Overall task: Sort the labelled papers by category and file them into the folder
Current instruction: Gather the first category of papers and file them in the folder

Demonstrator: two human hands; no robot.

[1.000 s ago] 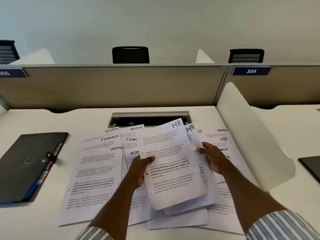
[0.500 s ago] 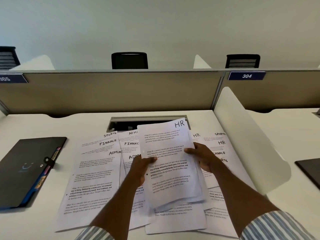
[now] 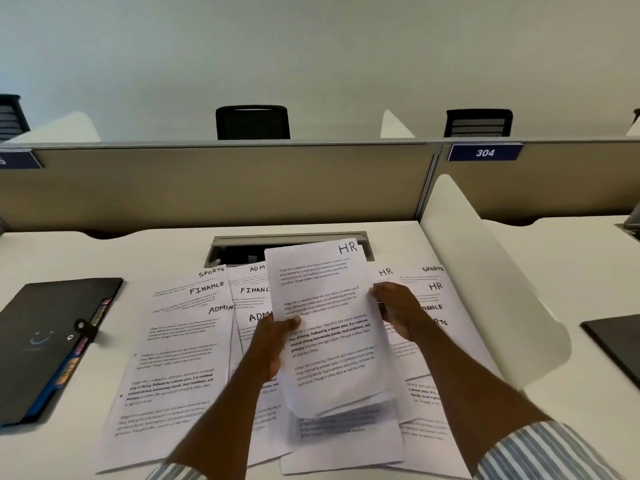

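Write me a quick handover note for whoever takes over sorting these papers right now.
Left hand and right hand: both grip the HR sheets, lifted above the desk.
Spread underneath: papers marked SPORTS, FINANCE, ADMIN on the left; HR, SPORTS, FINANCE on the right, still mixed.
Folder: closed, far left, with no loose sheet on it.
Left: gather the remaining HR sheets, sort the other categories, file everything.

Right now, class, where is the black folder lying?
In the head view, the black folder lies closed at the desk's left edge, beside the spread papers.
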